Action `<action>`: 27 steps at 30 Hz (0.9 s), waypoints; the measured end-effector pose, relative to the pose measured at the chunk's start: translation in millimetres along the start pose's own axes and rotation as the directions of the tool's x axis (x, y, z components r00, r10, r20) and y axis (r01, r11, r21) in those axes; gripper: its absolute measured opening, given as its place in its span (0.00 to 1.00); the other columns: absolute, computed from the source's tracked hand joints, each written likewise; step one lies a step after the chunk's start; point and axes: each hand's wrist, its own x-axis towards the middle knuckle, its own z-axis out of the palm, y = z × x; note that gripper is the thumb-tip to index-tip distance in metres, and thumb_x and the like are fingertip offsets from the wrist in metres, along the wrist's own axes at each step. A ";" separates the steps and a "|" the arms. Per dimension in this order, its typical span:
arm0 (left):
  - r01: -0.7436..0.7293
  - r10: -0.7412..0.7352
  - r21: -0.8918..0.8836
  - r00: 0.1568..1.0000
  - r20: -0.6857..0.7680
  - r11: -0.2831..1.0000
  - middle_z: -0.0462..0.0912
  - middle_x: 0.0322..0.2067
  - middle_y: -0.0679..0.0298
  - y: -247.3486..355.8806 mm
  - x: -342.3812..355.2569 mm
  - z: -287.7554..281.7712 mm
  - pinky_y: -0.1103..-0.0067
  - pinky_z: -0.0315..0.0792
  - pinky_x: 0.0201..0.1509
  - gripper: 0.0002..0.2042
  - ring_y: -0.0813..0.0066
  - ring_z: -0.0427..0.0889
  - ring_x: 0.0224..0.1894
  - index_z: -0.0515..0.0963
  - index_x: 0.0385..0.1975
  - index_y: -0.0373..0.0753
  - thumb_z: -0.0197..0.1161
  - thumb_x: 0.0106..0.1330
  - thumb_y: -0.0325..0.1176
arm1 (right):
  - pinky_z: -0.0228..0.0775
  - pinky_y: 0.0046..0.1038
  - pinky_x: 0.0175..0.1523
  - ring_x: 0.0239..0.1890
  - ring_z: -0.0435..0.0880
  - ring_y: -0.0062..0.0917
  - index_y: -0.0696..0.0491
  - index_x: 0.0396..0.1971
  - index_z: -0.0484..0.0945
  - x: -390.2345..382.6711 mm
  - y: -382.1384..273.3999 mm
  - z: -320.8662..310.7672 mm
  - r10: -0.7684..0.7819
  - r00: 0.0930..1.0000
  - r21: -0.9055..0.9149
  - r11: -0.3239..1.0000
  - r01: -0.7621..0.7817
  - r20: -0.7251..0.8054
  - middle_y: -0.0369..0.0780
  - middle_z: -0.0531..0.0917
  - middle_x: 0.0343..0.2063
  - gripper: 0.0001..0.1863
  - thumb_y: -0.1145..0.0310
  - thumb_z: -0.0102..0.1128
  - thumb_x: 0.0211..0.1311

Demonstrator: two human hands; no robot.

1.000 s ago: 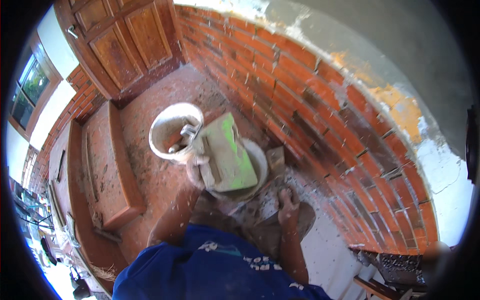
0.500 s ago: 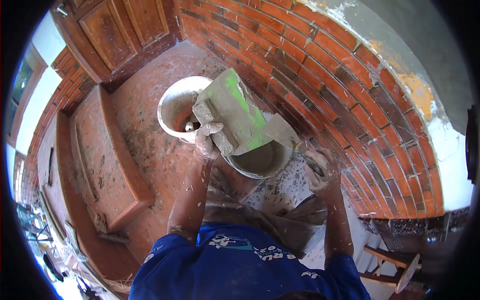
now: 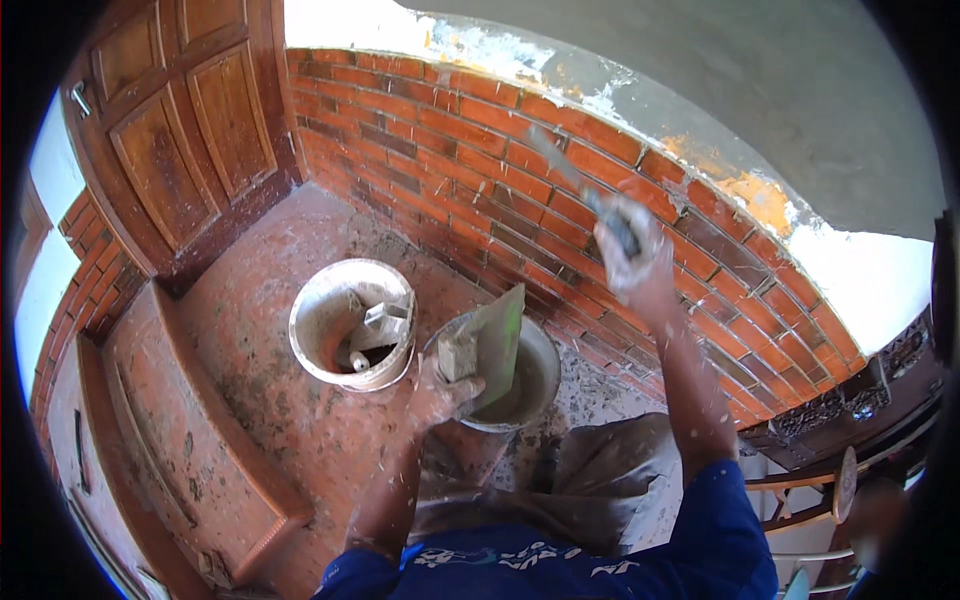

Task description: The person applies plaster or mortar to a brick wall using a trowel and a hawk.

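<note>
My left hand (image 3: pixel 438 396) is closed round the block handle of a plastering float (image 3: pixel 503 345). The float's board is grey with mortar and bright green patches, tipped steeply on edge above a round tub (image 3: pixel 549 385) of wet grey mortar. Raised in front of the brick wall, my right hand (image 3: pixel 632 250) grips a trowel (image 3: pixel 556 160) by its handle, the blade slanting up and to the left, slightly blurred. Both hands are smeared with mortar. To the left of the tub stands a white bucket (image 3: pixel 303 335) with tools inside, their kinds partly hidden.
A red brick wall (image 3: pixel 430 150) runs along the far and right sides, with grey plaster (image 3: pixel 760 100) above it. At the far left is a wooden door (image 3: pixel 165 170). Red steps (image 3: pixel 215 430) go down on the left. A wooden stool or chair (image 3: pixel 800 492) stands at right.
My right hand has swung the trowel up from beside the float to before the wall. My left hand has turned the float from broad side up to steeply tilted. The view has shifted toward the wall.
</note>
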 end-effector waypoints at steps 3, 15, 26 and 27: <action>0.124 -0.125 -0.090 0.992 0.001 0.988 0.80 0.43 0.63 -15.8 -9.3 -0.7 0.74 0.73 0.51 0.24 0.72 0.78 0.45 0.72 0.52 0.33 0.65 0.52 0.21 | 0.71 0.28 0.30 0.22 0.75 0.22 0.51 0.45 0.75 69.4 40.9 -3.0 -0.013 0.997 -0.108 0.994 0.005 -0.070 0.39 0.80 0.23 0.13 0.68 0.61 0.61; 0.205 -0.221 -0.194 0.973 -0.065 0.959 0.79 0.45 0.64 -53.5 -27.1 -15.5 0.75 0.73 0.52 0.27 0.73 0.78 0.47 0.70 0.55 0.33 0.66 0.51 0.19 | 0.74 0.28 0.37 0.30 0.83 0.27 0.57 0.39 0.82 119.8 136.2 -14.5 0.398 0.895 0.139 0.916 -0.376 -0.200 0.44 0.85 0.28 0.14 0.61 0.63 0.62; 0.201 -0.206 -0.128 0.978 -0.020 0.971 0.79 0.46 0.64 -48.2 -23.3 -5.9 0.75 0.74 0.52 0.27 0.74 0.78 0.46 0.70 0.54 0.33 0.67 0.51 0.20 | 0.74 0.31 0.42 0.34 0.85 0.35 0.53 0.41 0.83 156.2 129.7 -13.6 0.213 0.968 -0.186 0.954 -0.235 -0.131 0.49 0.85 0.33 0.15 0.59 0.62 0.61; 0.207 -0.218 -0.186 0.975 -0.041 0.961 0.79 0.46 0.64 -48.0 -26.1 -4.6 0.75 0.74 0.51 0.27 0.74 0.78 0.46 0.70 0.55 0.33 0.67 0.51 0.20 | 0.74 0.31 0.42 0.33 0.85 0.35 0.53 0.41 0.83 149.7 137.7 -22.2 0.250 0.956 -0.135 0.953 -0.271 -0.150 0.50 0.85 0.33 0.15 0.58 0.62 0.61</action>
